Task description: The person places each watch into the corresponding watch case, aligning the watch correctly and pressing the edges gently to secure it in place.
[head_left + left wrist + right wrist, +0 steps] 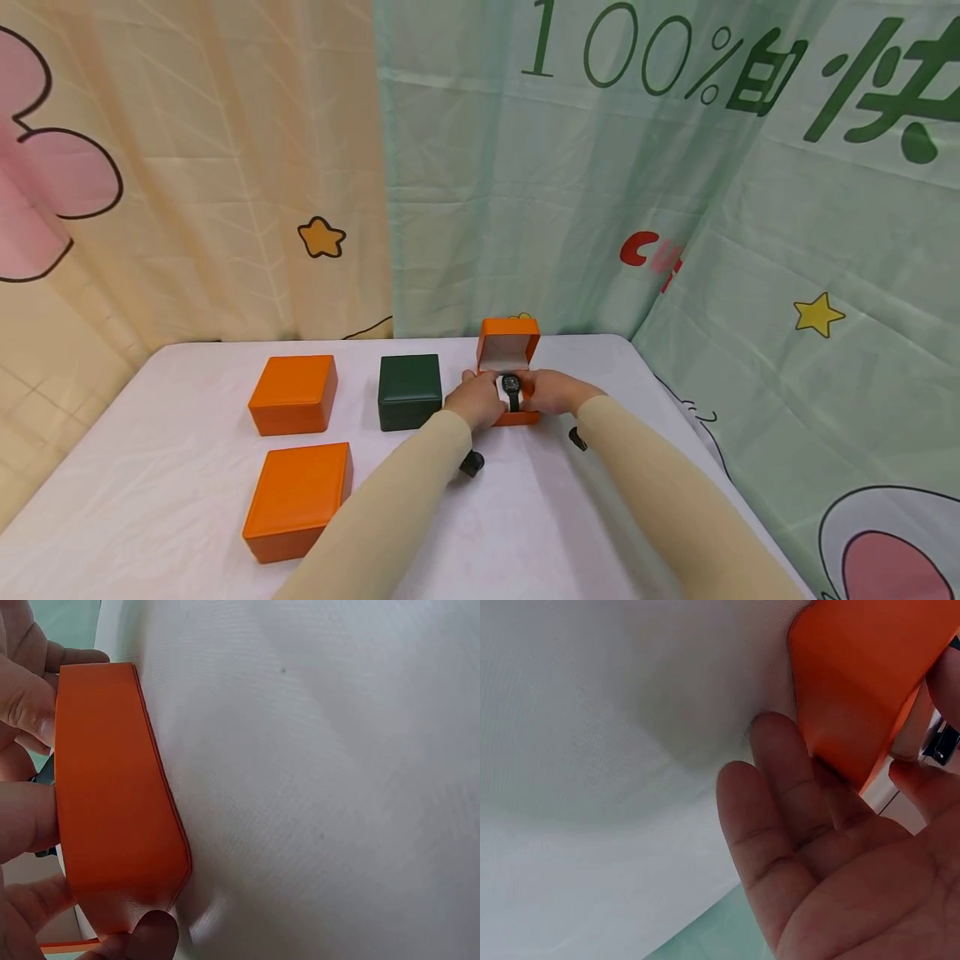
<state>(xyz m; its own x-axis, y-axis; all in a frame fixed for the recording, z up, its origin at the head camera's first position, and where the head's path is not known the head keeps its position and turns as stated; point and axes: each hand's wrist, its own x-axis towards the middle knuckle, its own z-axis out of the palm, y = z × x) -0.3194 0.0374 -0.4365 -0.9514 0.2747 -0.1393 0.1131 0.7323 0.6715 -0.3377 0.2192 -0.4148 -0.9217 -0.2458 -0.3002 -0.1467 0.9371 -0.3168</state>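
A black wristwatch (511,385) on a white cushion sits in an orange watch box (516,419) whose lid (508,343) stands raised. My left hand (477,400) is at the box's left side. In the left wrist view, its thumb and index finger reach over the rim to the watch, while another finger touches the outer corner. From the right, my right hand (553,392) pinches the watch on its cushion between thumb and index finger. Its other fingers (757,817) extend along the outside of the box. The fingers partly hide the cushion.
A closed dark green box (410,392) stands left of the open one. Farther left are two closed orange boxes, one at the back (294,394) and one nearer (298,496). All rest on a white-covered table (150,467). Printed curtains (517,183) hang behind and on the right.
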